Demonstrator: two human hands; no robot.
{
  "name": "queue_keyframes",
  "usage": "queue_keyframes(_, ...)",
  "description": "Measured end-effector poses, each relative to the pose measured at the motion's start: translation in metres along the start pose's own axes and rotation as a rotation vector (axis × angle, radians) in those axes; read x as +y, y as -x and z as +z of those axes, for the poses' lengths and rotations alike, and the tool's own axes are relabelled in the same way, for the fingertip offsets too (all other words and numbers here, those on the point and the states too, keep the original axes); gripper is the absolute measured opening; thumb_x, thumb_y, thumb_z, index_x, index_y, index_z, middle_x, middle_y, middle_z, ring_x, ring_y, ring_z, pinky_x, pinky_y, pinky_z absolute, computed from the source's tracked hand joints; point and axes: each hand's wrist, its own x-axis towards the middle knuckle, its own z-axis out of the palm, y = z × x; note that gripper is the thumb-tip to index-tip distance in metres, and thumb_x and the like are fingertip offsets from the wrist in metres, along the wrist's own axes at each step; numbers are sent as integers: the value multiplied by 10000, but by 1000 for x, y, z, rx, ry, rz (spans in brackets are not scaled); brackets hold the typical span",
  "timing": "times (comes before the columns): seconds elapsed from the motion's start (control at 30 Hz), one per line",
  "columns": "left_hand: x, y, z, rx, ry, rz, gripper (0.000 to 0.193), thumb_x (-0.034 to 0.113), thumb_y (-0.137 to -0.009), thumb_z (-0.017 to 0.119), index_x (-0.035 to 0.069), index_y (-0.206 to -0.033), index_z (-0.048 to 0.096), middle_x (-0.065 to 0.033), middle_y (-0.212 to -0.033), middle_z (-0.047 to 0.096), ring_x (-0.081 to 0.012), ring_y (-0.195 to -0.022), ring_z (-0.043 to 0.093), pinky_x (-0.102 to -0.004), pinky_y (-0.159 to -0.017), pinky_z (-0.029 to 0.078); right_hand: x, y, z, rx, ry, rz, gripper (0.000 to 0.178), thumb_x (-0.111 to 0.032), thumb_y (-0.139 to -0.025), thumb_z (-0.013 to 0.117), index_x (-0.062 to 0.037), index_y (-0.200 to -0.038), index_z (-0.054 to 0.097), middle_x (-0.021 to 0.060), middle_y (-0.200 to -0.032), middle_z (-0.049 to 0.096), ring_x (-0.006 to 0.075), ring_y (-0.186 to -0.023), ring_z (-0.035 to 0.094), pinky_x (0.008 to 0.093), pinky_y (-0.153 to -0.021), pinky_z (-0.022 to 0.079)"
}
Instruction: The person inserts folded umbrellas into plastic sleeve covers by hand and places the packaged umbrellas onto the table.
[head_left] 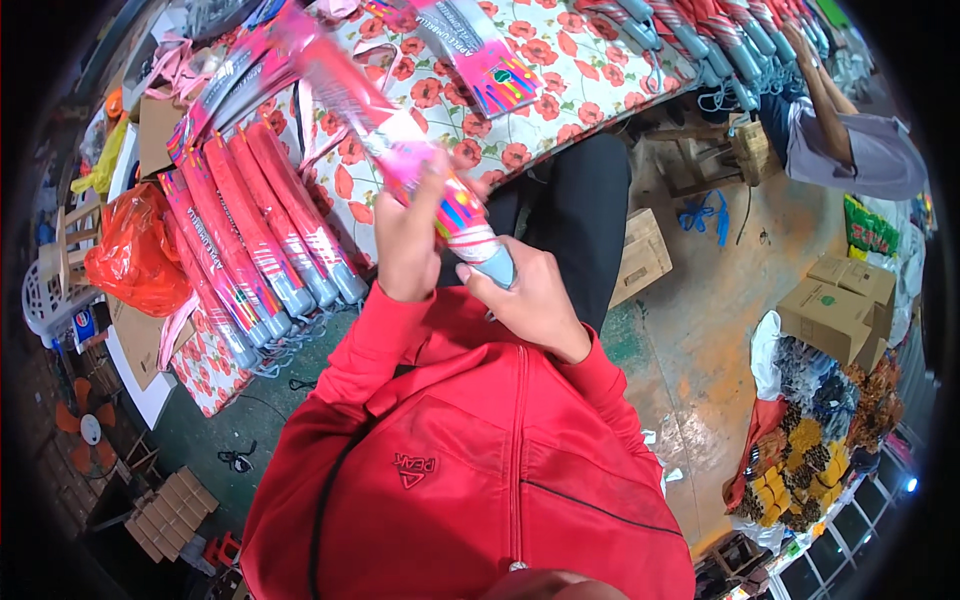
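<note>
Centrally in the head view, the left hand [408,240] clasps the sleeved umbrella [462,212] and the right hand [535,300] its grey handle [496,268]; its blurred upper end slants over the floral desk [565,105], near a row of red umbrellas [283,215].

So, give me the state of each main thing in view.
Held umbrella: folded, printed sleeve over it, blurred.
Left hand: gripping the sleeve.
Right hand: around the grey handle.
Lined-up umbrellas: folded, sleeved, side by side.
Loose sleeve: lying flat.
Jacket: zipped.
Orange-red bag: crumpled.
</note>
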Motion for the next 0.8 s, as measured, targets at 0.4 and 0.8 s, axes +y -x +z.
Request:
queue_keyframes(0.4,-16,3,-1,-91,6,33,307,184,-1014,574,-20,-1242,549,-180,-1123,665,-232,-922,697,-329,-730,585,8,2,-3,148,172,-132,339,-151,-841,746,19,-1117,648,93,-761,674,186,-636,600,325,-620,498)
queue_keyframes(0.8,-5,17,-10,-117,213,14,272,149,-995,563,6,-1220,514,-94,-879,595,-180,-767,625,-316,-673,540,5,17,-28,-229,-296,-37,363,-60,-854,744,65,-1172,617,102,-811,687,138,-695,620,248,-660,488)
